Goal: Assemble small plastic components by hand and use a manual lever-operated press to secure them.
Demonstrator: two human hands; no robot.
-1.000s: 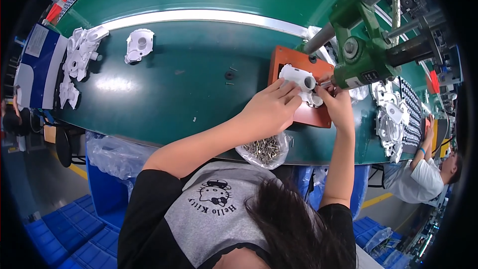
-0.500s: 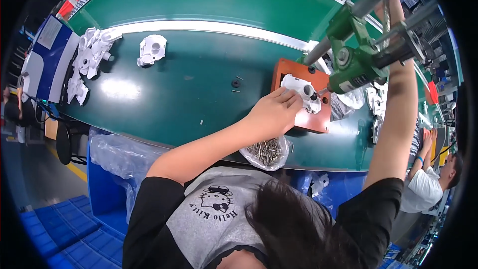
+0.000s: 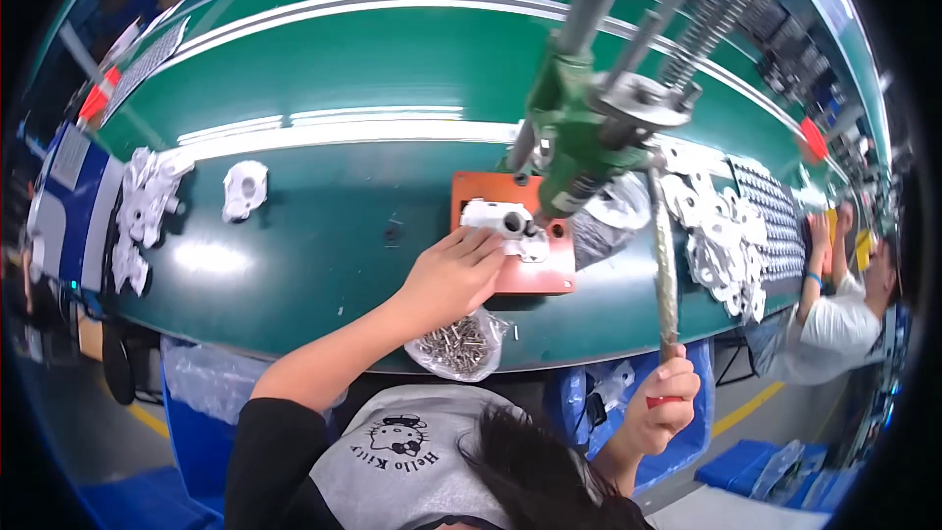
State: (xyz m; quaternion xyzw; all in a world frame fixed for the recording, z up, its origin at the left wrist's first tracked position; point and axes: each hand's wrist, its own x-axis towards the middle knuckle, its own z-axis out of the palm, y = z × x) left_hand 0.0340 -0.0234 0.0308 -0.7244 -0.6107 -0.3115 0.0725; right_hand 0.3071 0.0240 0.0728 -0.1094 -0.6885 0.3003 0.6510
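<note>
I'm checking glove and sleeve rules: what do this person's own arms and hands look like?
The left hand and right hand show no gloves, the wrists no watch or band. The left sleeve is short and black, on a grey-fronted T-shirt; the forearms are bare.

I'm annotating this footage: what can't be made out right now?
- Head view: the near-left portion of the white part, covered by the left hand.
- Head view: most of the grip end of the lever, inside the right hand.
- Head view: the top of the green press, cut off by the upper edge.
- Head view: whether the metal pieces are threaded, too small.
</note>
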